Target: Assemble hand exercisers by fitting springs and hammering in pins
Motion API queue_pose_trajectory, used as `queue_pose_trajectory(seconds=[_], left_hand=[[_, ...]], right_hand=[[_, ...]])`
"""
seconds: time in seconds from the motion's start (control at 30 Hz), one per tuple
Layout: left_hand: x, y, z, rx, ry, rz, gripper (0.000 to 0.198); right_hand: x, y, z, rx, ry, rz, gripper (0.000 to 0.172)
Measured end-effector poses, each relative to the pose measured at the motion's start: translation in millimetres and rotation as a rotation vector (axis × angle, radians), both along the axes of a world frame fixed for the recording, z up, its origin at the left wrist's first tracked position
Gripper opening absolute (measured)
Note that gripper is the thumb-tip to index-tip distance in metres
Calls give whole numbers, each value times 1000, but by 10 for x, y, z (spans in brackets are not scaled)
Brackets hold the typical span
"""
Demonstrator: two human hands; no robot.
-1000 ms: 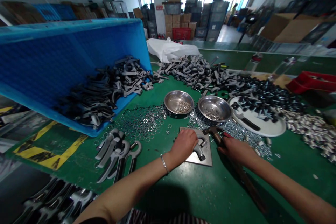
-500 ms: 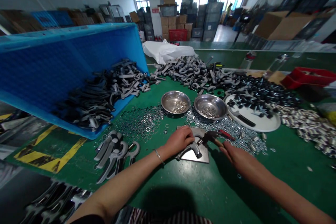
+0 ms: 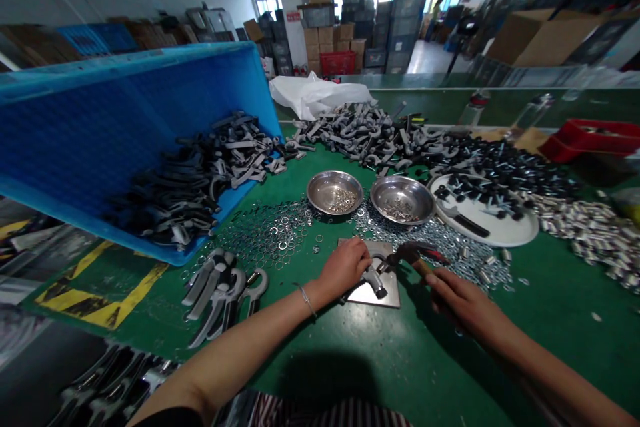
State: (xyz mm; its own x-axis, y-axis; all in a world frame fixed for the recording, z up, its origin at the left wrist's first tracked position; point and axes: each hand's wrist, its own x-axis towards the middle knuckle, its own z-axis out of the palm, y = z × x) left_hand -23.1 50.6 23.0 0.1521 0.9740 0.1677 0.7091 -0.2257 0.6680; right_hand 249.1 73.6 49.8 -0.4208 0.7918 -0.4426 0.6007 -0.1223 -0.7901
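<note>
My left hand (image 3: 344, 268) is closed around a grey metal hook-shaped clamp part (image 3: 374, 282) and presses it onto a flat metal plate (image 3: 385, 299). A small silver cylinder seems to sit in the part's jaw. In my right hand (image 3: 457, 295) is a hammer (image 3: 412, 252), gripped by its wooden handle. The hammer head is just right of the clamp part; whether they touch I cannot tell. Left of my forearm lie several similar grey clamp parts (image 3: 225, 290) with black grips.
Two steel bowls (image 3: 320, 208) (image 3: 383, 213) of small hardware stand behind the plate, amid loose rings and nuts (image 3: 280, 245). A white plate (image 3: 527, 230) holds black-headed screws. A tipped blue crate (image 3: 200, 73) with grey parts is at left; silver cylinders (image 3: 595, 237) lie at right.
My right hand has shifted slightly to the right, and the hammer head has moved up and right. My left hand keeps the clamp part on the plate.
</note>
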Motion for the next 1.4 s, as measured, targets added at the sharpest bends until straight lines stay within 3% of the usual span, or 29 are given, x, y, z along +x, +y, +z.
queue_pose_trajectory(seconds=[0.13,0.27,0.33,0.43,0.47,0.57,0.63,0.8,0.93,1.0,1.03,1.13,1.2,1.33,1.4], left_hand=[[1,5,-17,-48,-59,35,14],[55,13,-40,14,64,71,14],[68,8,-21,54,209,-21,14],[45,-29,41,89,391,-153,18],[30,-51,60,85,405,-137,26],[-2,-132,67,42,365,-19,93],[-2,-178,17,17,343,8,111],[23,-208,-137,14,314,-8,110],[14,-143,-65,14,286,-21,101],[-17,-89,36,-49,194,-3,94],[-43,-65,89,-122,102,7,89],[-161,-40,205,-327,-203,41,72],[-253,-90,225,-284,-199,95,61],[-321,-318,157,-124,67,143,39],[-242,-426,95,-116,100,109,44]], right_hand=[[-24,-63,-15,-20,21,17,45],[-36,-76,-49,1,21,63,44],[-32,-71,-41,20,-4,79,44],[-29,-88,72,178,-73,139,42],[-39,-105,137,247,-98,161,41],[-140,-161,343,430,-137,211,39],[-260,-152,415,509,-183,260,38],[-365,42,244,411,-331,394,33],[25,28,18,30,-157,145,49],[262,10,-50,-12,-174,93,51],[357,29,-72,78,-216,103,49],[486,230,-119,566,-388,137,38],[445,443,-158,803,-524,158,31],[239,779,-249,872,-728,330,22],[182,846,-256,865,-737,368,25]])
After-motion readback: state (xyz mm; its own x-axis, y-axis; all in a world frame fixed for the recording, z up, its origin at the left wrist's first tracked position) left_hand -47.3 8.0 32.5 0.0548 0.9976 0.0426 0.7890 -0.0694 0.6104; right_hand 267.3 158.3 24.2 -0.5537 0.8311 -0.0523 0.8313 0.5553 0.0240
